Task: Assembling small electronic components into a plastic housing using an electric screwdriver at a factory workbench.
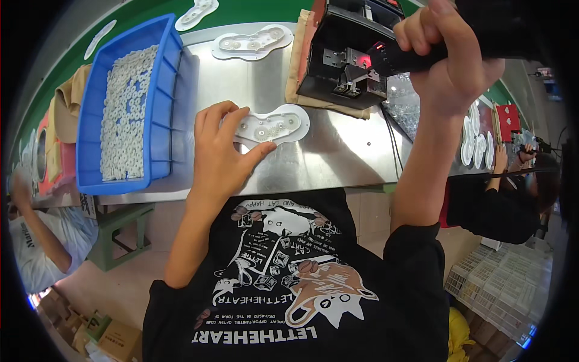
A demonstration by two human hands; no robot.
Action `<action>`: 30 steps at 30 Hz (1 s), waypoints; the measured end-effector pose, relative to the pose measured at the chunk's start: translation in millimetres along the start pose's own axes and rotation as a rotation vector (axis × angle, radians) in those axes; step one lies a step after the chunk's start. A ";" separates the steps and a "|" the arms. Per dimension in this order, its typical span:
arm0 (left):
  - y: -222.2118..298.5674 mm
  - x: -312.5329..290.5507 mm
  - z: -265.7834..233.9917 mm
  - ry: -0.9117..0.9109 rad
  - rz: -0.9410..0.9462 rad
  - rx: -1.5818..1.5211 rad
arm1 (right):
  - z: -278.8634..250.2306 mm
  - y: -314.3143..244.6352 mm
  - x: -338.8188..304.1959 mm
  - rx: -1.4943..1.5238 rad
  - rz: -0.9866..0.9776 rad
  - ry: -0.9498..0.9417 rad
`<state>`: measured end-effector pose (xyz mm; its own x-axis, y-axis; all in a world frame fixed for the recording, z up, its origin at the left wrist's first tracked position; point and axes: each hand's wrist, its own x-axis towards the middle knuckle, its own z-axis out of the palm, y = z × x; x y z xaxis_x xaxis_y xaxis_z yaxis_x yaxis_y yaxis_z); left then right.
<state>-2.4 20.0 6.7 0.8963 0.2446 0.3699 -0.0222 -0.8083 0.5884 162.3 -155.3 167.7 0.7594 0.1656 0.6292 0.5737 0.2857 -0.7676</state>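
Looking down through the head view onto a metal table (338,163). Gripping a white casing (295,125) at mid-table with the left hand (224,142) — curving the fingers over its left end, resting the thumb along its near edge, being only half open, probably steadying the piece while leaving its hollow side facing up and uncovered toward the right. Wrapping the right hand (455,69), closed and raised, around a dark cylindrical tool (395,59), pointing its tip leftward at a metal bracket (353,71) on a black box (319,75), near a small red glow. Not being able to tell touching from mere closeness there. Seeing the box resting on a wooden board (332,108), perhaps for height, and sitting toward the tool side. Finding a blue bin (160,139) of white rings (126,114) at left, likely for easy left-hand reach, and a second casing (253,43) lying beyond the first.

Turning to edges and room: finding space for sliding the held casing rightward, past a small dark speck (369,143) toward a cable (395,142). Meeting tighter limits elsewhere — nearing the bin's wall at left, the board beyond, and the black shirt (271,211) at the table's near edge.
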 end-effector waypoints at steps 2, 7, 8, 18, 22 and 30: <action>-1.2 -1.2 -0.5 0.010 -0.008 0.017 | 2.7 10.4 -2.4 0.042 0.031 0.014; -3.0 -2.0 0.4 0.015 -0.012 0.026 | 2.2 31.8 -13.9 0.077 0.103 -0.033; -1.9 -0.5 -0.3 0.011 0.001 0.019 | 5.1 51.0 -11.1 0.691 0.087 -0.181; -5.9 -3.0 4.0 0.049 0.034 0.023 | 48.7 28.5 -70.0 0.266 0.221 -0.133; -6.6 -4.1 4.0 0.059 0.033 0.012 | 66.6 26.5 -81.7 0.345 0.297 -0.181; -7.7 -3.3 4.3 0.077 0.035 0.000 | 83.4 120.8 -70.3 1.229 -0.324 -0.419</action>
<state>-3.2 23.1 -2.2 0.8584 0.2566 0.4442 -0.0529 -0.8170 0.5741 152.7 -53.7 40.9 0.3649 0.1407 0.9204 -0.1055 0.9884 -0.1092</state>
